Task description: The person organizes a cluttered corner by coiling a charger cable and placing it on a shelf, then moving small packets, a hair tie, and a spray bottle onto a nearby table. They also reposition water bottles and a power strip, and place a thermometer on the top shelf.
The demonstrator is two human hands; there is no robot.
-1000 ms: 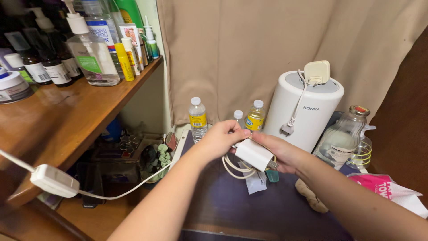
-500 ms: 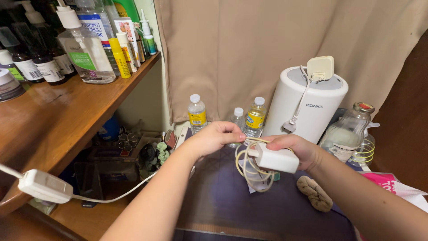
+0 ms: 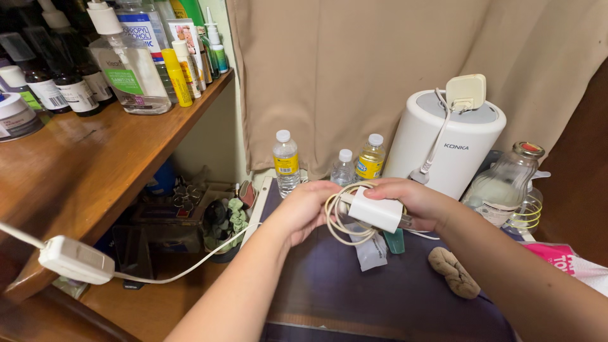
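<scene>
Above the dark mat [image 3: 380, 291]:
Charger: white power adapter [image 3: 376, 209], coiled cable [image 3: 340, 221], clasped by right hand [image 3: 415, 201].
Left hand [image 3: 304, 209]: fingers curled around coil.
Behind: yellow-labelled bottles [image 3: 286, 162], white cylinder appliance [image 3: 453, 152].

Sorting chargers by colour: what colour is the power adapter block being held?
White, like its coiled cable; clearest in the head view: power adapter in the right hand.

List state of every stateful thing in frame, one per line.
white charger brick: held in right hand, prongs out
charger cable: coiled in loops, left hand on it
white cylindrical appliance: unplugged, its plug resting on the lid
small water bottles: upright, capped
glass bottle: upright, capped
pump bottle: upright on wooden shelf
inline cord switch: position unclear
</scene>
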